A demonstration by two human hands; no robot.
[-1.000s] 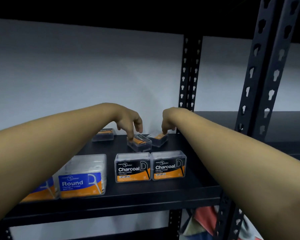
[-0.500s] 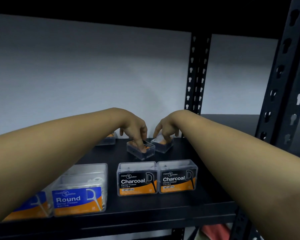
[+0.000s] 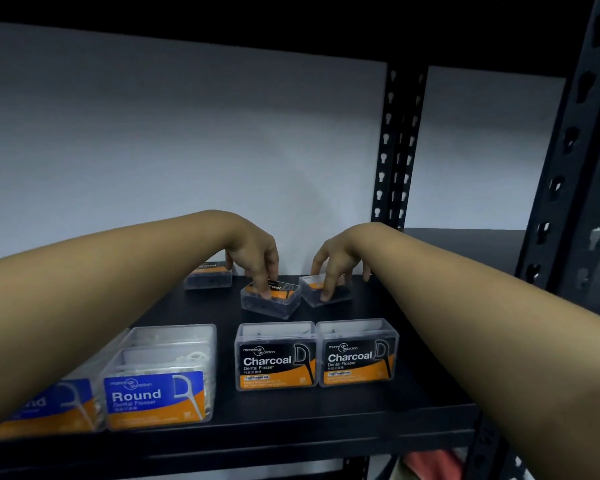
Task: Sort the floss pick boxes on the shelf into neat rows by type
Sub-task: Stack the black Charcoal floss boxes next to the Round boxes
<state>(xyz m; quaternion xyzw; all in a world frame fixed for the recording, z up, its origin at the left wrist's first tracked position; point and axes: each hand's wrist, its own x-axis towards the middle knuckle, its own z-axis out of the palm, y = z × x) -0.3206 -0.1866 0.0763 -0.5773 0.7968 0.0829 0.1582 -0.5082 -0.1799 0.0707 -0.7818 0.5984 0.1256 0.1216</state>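
Note:
Two upright Charcoal floss boxes stand side by side at the front of the black shelf. Left of them stand two blue Round boxes. Behind, a Charcoal box lies flat and skewed; my left hand presses its fingertips onto its lid. To its right lies another flat box, and my right hand grips it with curled fingers. A third flat Charcoal box lies at the back left, partly hidden by my left hand.
Black perforated uprights stand at the shelf's back right and front right. A pale wall closes the back. An upper shelf overhangs the top of the view. Red cloth shows below the shelf.
Both hands came down from hovering onto the two flat boxes at the back. The right hand has settled its fingers round the right box. The view has drifted slightly.

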